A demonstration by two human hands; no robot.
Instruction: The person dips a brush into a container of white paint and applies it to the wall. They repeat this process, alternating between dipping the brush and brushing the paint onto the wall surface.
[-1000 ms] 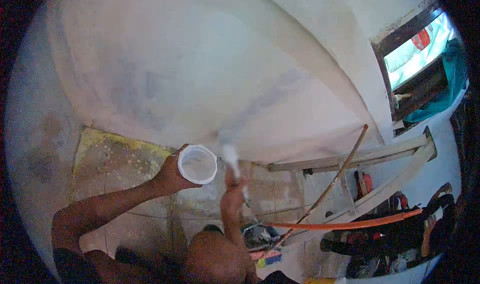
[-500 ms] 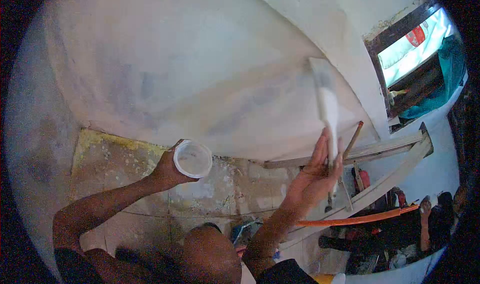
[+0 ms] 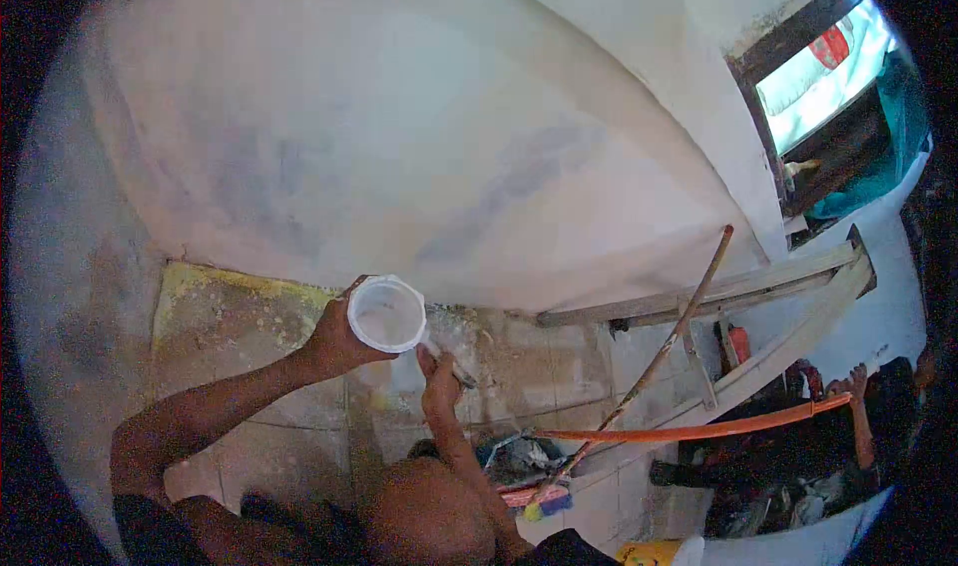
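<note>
My left hand (image 3: 334, 334) is wrapped round a white tub (image 3: 387, 313), its open mouth turned toward me. Pale white material coats the tub's inside. My right hand (image 3: 439, 384) is closed on a paintbrush (image 3: 463, 370), close beside the tub's lower right rim. The brush's head is mostly hidden by the fingers and the tub. Above both hands spreads a pale wall surface (image 3: 419, 147) with greyish, purplish patches.
A wooden ladder (image 3: 788, 361) stands at the right, crossed by a long rusty stick (image 3: 649, 371) and an orange strip (image 3: 699, 432). Another person's arm (image 3: 862, 426) shows at the lower right. A dark-framed window opening (image 3: 818, 107) lies upper right.
My right hand has brought the paintbrush from the wall at the upper right down and left to the tub. My left hand and the tub have barely moved.
</note>
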